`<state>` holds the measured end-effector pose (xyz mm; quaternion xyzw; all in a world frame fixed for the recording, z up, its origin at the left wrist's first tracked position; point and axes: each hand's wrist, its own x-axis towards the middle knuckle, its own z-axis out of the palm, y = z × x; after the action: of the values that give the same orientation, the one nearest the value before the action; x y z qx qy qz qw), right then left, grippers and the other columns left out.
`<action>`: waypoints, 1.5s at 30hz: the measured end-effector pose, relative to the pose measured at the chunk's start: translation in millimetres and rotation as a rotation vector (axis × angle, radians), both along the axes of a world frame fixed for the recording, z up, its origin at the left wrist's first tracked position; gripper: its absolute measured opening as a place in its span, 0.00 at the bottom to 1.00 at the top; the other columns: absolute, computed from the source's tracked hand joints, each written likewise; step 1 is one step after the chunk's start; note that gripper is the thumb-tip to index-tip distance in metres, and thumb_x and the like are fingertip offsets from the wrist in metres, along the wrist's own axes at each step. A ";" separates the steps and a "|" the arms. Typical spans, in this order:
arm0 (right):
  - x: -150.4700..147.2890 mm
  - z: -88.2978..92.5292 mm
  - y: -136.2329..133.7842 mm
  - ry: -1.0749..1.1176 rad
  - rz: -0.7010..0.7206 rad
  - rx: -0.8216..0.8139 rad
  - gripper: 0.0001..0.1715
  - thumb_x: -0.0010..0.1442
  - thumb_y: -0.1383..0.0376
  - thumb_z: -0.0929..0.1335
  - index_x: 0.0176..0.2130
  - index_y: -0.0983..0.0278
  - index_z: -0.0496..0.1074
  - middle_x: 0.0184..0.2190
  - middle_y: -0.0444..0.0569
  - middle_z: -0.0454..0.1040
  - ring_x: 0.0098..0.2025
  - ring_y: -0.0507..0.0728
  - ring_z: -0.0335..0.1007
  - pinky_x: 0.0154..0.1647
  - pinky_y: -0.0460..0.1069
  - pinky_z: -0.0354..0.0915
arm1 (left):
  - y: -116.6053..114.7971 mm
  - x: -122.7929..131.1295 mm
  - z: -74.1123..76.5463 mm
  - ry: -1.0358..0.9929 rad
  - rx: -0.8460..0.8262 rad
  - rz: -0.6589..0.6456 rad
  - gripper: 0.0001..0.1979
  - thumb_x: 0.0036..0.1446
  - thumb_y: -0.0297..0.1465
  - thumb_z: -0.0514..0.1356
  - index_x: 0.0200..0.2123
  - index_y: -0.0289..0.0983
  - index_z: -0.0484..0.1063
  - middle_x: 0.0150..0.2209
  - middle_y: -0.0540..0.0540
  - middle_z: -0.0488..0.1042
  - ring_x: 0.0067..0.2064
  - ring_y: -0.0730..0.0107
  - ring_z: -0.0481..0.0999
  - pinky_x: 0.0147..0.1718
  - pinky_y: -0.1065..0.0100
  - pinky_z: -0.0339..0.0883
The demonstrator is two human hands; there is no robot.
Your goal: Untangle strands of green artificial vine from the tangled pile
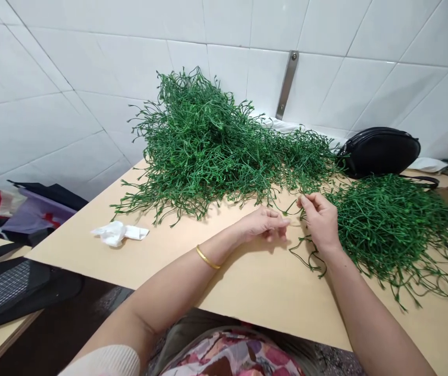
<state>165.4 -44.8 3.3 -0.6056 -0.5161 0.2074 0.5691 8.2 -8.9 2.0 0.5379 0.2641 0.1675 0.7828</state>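
My left hand [262,223] rests on the light wooden table [263,292], fingers pinched together toward the right, apparently on a thin green plastic stem [290,211]. My right hand [320,219] is curled just beside it, fingers closed on a green branching sprig [309,256] that trails down below the wrist. A big heap of green plastic sprigs [208,141] lies behind the hands. A second, flatter heap [392,224] lies to the right, touching my right hand. A gold bangle [207,258] is on my left wrist.
A crumpled white tissue [117,233] lies on the table at left. A black bag [378,151] sits at the back right against the white tiled wall. Dark cloth and bags [31,209] lie on a lower surface at far left. The table's near edge runs close to my body.
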 end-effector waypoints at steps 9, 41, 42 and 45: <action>-18.8 -3.8 -8.8 -0.062 0.216 -0.045 0.14 0.57 0.61 0.62 0.41 0.65 0.67 0.24 0.43 0.69 0.24 0.50 0.65 0.29 0.48 0.64 | 1.9 4.5 8.5 -0.277 0.031 0.544 0.11 0.43 0.30 0.66 0.28 0.32 0.68 0.24 0.49 0.72 0.25 0.78 0.72 0.28 0.73 0.64; -8.5 -9.3 -10.5 -0.725 -0.019 0.234 0.11 0.59 0.64 0.61 0.38 0.62 0.72 0.38 0.51 0.72 0.43 0.59 0.63 0.43 0.54 0.57 | 9.0 0.4 6.3 -0.122 -0.127 0.356 0.11 0.50 0.26 0.59 0.24 0.35 0.56 0.20 0.48 0.71 0.13 0.83 0.60 0.12 0.79 0.46; -8.1 -8.3 -10.7 -0.717 -0.036 0.241 0.11 0.59 0.64 0.61 0.37 0.62 0.72 0.37 0.50 0.72 0.42 0.59 0.63 0.43 0.54 0.57 | 8.7 0.3 6.0 -0.105 -0.117 0.342 0.11 0.51 0.26 0.59 0.24 0.36 0.57 0.20 0.48 0.71 0.13 0.83 0.60 0.12 0.79 0.46; -7.2 -8.2 -9.8 -0.712 -0.018 0.230 0.11 0.60 0.64 0.61 0.35 0.62 0.72 0.35 0.49 0.73 0.41 0.58 0.64 0.43 0.54 0.57 | 8.2 0.2 4.9 -0.066 -0.047 0.354 0.09 0.50 0.26 0.59 0.24 0.36 0.59 0.16 0.51 0.68 0.12 0.84 0.57 0.12 0.79 0.43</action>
<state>158.2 -54.5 -4.8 -0.5764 -0.6964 -0.0804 0.4199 8.4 -0.8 6.9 0.4588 0.3325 0.3142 0.7617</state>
